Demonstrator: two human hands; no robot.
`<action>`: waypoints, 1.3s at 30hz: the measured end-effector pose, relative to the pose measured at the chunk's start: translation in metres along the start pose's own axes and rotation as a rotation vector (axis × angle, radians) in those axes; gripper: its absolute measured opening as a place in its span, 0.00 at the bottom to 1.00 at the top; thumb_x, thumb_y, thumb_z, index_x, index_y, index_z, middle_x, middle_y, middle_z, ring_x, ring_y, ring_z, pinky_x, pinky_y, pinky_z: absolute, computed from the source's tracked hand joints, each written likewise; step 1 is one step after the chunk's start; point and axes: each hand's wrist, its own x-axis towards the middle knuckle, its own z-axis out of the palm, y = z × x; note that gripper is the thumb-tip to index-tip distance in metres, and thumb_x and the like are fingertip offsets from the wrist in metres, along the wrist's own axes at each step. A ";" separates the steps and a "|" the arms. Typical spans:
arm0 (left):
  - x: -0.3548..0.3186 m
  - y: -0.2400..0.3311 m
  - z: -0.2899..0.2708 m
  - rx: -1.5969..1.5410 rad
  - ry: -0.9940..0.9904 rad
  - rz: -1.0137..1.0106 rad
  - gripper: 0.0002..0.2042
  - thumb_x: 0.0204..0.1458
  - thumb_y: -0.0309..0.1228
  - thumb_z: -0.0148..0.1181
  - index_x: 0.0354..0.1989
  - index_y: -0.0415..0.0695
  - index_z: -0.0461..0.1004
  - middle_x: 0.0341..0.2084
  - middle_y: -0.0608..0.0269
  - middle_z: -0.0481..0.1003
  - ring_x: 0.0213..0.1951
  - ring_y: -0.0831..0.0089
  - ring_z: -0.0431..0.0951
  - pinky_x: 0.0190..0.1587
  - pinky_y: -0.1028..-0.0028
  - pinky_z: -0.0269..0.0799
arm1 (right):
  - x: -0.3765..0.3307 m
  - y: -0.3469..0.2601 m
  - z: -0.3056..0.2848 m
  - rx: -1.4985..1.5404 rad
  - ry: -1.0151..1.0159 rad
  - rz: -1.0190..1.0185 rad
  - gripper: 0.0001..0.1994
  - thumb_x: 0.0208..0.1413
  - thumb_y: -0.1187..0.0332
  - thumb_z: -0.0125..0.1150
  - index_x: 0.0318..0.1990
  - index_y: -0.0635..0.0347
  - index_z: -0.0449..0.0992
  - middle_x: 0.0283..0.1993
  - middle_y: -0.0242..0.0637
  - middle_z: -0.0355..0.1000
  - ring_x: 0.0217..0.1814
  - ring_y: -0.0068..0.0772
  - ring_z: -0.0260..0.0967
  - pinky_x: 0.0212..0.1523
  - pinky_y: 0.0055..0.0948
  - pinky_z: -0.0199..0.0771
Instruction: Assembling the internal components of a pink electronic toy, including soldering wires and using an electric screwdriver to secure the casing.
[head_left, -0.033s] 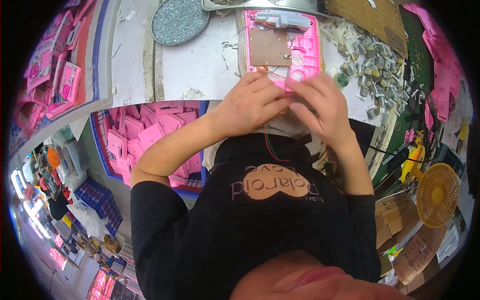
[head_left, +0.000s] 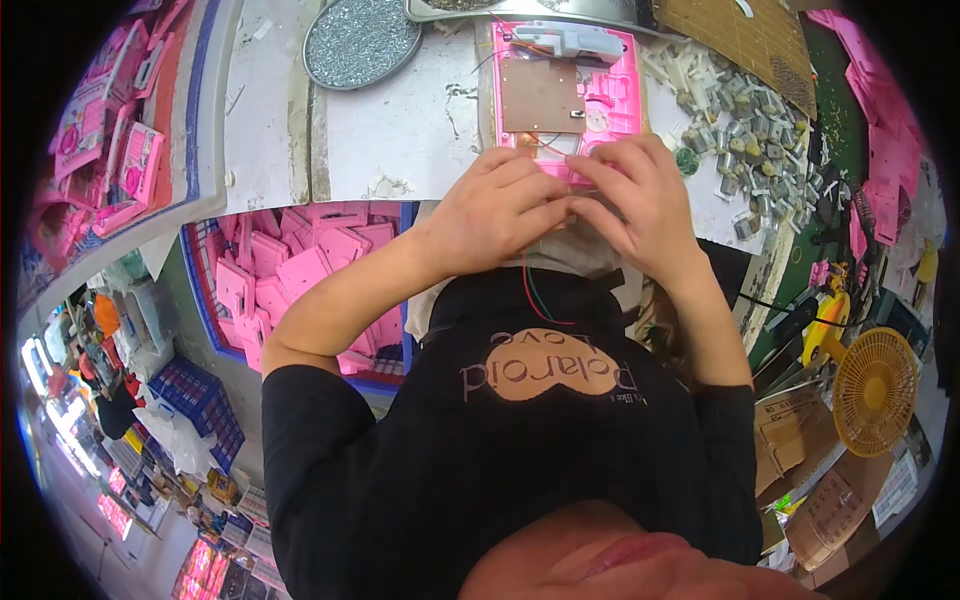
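A pink plastic housing [head_left: 628, 95] lies on the bench in front of me, its inner side up. Inside it are a brown circuit board [head_left: 540, 95], a grey plastic part [head_left: 570, 42] and thin loose wires. My left hand [head_left: 508, 208] is closed at the housing's near edge. Red and green wires [head_left: 528, 290] hang from beneath its fingers over my black shirt. My right hand [head_left: 640, 200] is pinched, its fingertips meeting the left ones. Whatever lies between the right fingers is too small and covered to make out.
Small metal motors [head_left: 760, 150] and white plastic parts are heaped to the right. A round tray [head_left: 313, 65] of screws stands at the far left. Below the bench edge, a blue crate [head_left: 225, 345] holds pink panels. A yellow fan [head_left: 876, 390] is at the right.
My right hand, blurred before, is now sharp, its fingers drawn in towards the left hand's fingertips. The hanging wires have swung slightly left.
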 end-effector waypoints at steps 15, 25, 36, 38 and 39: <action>-0.064 0.029 0.006 -0.192 -0.343 -0.400 0.07 0.52 0.30 0.65 0.31 0.43 0.73 0.30 0.57 0.72 0.35 0.54 0.76 0.37 0.58 0.70 | 0.017 -0.020 0.050 -0.152 0.038 -0.043 0.15 0.44 0.63 0.75 0.40 0.53 0.79 0.41 0.32 0.74 0.47 0.39 0.69 0.55 0.47 0.59; -0.020 -0.033 -0.024 -0.155 -0.090 -0.248 0.10 0.50 0.30 0.69 0.40 0.46 0.79 0.29 0.60 0.72 0.31 0.58 0.76 0.32 0.63 0.72 | 0.038 0.021 -0.014 0.008 -0.052 -0.132 0.13 0.43 0.65 0.74 0.37 0.55 0.80 0.36 0.32 0.75 0.40 0.38 0.70 0.49 0.42 0.67; -0.013 -0.037 -0.027 -0.224 -0.127 -0.276 0.10 0.45 0.28 0.74 0.36 0.47 0.82 0.27 0.63 0.72 0.29 0.63 0.75 0.29 0.66 0.70 | 0.202 0.298 -0.157 -0.725 0.321 -0.178 0.07 0.55 0.65 0.68 0.41 0.50 0.83 0.44 0.29 0.79 0.46 0.42 0.72 0.50 0.37 0.75; -0.015 -0.034 -0.029 -0.216 -0.117 -0.303 0.10 0.45 0.28 0.75 0.36 0.47 0.82 0.27 0.64 0.72 0.29 0.64 0.75 0.29 0.66 0.71 | 0.209 0.288 -0.133 -0.766 0.361 -0.140 0.07 0.53 0.66 0.69 0.40 0.49 0.83 0.42 0.26 0.78 0.47 0.40 0.71 0.50 0.36 0.75; -0.015 -0.033 -0.029 -0.218 -0.119 -0.308 0.09 0.46 0.29 0.73 0.36 0.47 0.81 0.27 0.63 0.72 0.29 0.63 0.75 0.30 0.66 0.71 | 0.211 0.292 -0.133 -0.773 0.354 -0.148 0.07 0.53 0.66 0.69 0.40 0.49 0.83 0.42 0.26 0.78 0.47 0.41 0.71 0.49 0.37 0.75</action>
